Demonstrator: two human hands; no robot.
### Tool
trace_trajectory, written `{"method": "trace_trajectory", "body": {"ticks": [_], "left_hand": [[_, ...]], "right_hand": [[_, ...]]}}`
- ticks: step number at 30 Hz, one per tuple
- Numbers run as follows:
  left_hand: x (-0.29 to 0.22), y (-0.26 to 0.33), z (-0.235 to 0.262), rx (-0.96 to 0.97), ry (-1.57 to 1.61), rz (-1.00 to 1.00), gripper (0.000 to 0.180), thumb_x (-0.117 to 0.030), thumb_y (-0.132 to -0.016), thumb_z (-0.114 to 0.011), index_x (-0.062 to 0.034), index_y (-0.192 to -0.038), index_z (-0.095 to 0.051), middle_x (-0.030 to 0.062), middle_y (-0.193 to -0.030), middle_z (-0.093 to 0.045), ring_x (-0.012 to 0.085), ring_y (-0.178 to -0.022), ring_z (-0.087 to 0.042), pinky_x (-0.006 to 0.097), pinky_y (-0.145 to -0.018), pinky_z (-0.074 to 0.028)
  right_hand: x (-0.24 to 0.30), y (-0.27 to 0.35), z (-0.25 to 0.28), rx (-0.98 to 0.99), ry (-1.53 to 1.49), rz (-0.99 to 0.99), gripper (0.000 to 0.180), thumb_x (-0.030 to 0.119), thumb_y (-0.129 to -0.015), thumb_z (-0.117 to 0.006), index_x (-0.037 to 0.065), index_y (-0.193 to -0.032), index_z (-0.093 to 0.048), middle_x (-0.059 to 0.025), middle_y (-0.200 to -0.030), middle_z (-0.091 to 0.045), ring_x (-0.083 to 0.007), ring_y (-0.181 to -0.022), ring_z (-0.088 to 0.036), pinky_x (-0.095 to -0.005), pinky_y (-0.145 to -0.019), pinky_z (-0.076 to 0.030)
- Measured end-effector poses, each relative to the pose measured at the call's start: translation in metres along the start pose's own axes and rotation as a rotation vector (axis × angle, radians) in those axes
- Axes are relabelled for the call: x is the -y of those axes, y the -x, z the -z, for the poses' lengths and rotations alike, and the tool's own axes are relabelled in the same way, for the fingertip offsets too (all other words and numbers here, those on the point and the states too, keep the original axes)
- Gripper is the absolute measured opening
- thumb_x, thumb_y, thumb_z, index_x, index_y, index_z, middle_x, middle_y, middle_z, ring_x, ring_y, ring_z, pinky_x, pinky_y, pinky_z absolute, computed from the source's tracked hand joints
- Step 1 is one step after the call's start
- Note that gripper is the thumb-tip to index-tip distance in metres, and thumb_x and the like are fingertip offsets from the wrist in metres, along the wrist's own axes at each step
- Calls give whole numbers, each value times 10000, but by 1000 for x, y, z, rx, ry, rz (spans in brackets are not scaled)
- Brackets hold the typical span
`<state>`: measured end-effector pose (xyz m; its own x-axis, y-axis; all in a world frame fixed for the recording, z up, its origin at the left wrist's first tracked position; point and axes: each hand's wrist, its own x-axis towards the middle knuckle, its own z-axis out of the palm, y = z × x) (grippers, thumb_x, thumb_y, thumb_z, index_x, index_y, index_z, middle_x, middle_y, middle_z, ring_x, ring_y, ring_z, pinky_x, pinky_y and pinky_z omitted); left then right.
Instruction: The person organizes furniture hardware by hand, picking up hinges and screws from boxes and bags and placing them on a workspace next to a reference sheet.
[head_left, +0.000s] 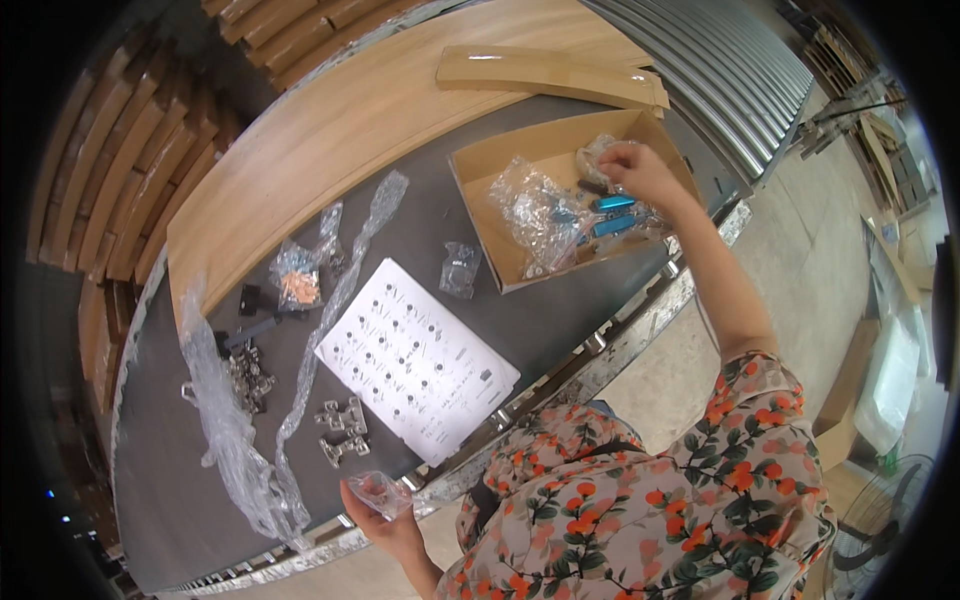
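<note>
My left hand (pixel 392 528), at the table's near edge, has its fingers closed on a small clear plastic bag (pixel 380 494). Above the open cardboard box (pixel 555 137), my right hand (pixel 643 175) has its fingertips pinched together against a crumpled clear bag (pixel 592 152). Whatever lies between those fingertips is too small to tell. Inside the box are a larger clear bag (pixel 535 205) of small parts and blue pieces (pixel 612 203). Metal hinges (pixel 343 428) lie just beyond my left hand, beside a stack of printed sheets (pixel 415 365).
Long clear plastic wrap (pixel 235 450) stretches over the table's left. Near it are metal fittings (pixel 248 378), a bag of orange-brown pieces (pixel 299 285) and another small bag (pixel 459 268). A wooden panel (pixel 330 110) and flat cardboard (pixel 540 75) lie behind; a roller conveyor (pixel 720 75) stands at far right.
</note>
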<state>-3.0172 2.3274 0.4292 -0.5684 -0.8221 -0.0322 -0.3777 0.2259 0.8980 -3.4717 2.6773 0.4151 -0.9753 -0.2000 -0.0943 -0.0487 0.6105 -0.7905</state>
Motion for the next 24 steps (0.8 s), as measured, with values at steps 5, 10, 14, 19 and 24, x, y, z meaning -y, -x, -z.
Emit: {"method": "trace_trajectory", "body": {"ticks": [5,10,14,19,24], "left_hand": [[-1,7,0,-29,-22,9,861,107,-638,-696,-31,-1392,-304,101,-1135,-502,186,-986,-506,280,-805,-465],[-14,5,-10,-10,-135,23,855,108,-637,-694,-19,-1388,-303,95,-1093,-500,185,-953,-509,284,-779,-472],[-12,-1,-17,1,-108,23,849,98,-646,-690,-10,-1388,-292,116,-1158,-499,203,-1013,-514,299,-832,-464],[-14,-9,-20,54,-147,59,849,63,-653,-700,-4,-1389,-283,137,-1203,-500,222,-1079,-506,318,-888,-444],[-19,-13,-31,96,-133,67,862,54,-646,-703,-13,-1395,-282,128,-1179,-505,222,-1070,-503,326,-902,-432]], "right_hand": [[-43,-32,61,-35,39,-209,195,121,-807,-618,20,-967,-666,-97,-799,-665,-158,-747,-627,-291,-694,-489],[-20,-13,66,-10,333,-116,269,129,-739,-676,3,-975,-651,-160,-877,-659,-257,-854,-641,-334,-757,-495],[-15,-6,52,294,551,27,350,206,-696,-740,15,-975,-653,-177,-936,-655,-299,-903,-627,-360,-781,-486],[13,28,52,618,295,-54,377,240,-700,-737,-11,-967,-646,-166,-921,-658,-279,-840,-629,-331,-744,-484],[-7,28,42,695,490,52,272,257,-794,-669,9,-906,-659,-107,-918,-664,-201,-740,-641,-310,-679,-493]]}}
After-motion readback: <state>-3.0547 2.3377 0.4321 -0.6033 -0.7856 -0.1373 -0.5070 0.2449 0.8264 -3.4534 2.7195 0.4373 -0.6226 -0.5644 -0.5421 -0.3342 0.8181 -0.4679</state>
